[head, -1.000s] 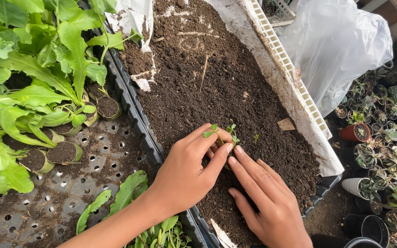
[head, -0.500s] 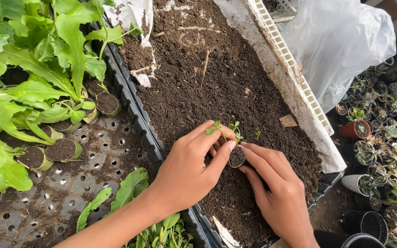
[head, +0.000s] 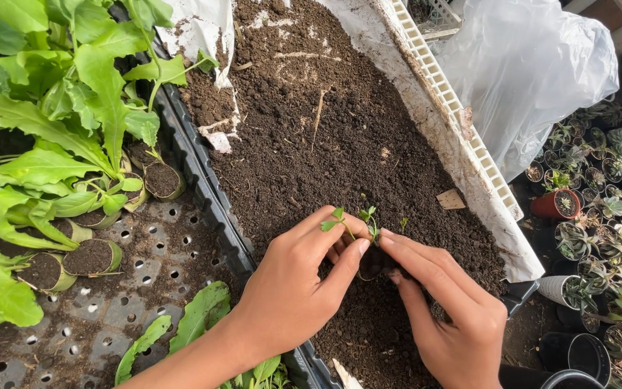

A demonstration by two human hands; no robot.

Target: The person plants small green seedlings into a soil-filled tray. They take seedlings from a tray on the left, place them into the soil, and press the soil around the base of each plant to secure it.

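Left hand and right hand closed together around small soil-filled pot, fingers pinching seedling stems. Pot over soil tray. Beyond: leafy plants left, potted succulents right.

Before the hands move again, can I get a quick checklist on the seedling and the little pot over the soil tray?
1. Left hand on the seedling: ok, fingers pinch near its stem.
2. Right hand on the small pot: ok, fingers wrap its side.
3. Seedling upright: ok, leaves point up.
4. Pot filled with soil: cannot tell, fingers cover most of it.
5. Pot over the soil tray: ok, above the dark soil.
6. Second sprig at the left fingers: cannot tell if held or loose.
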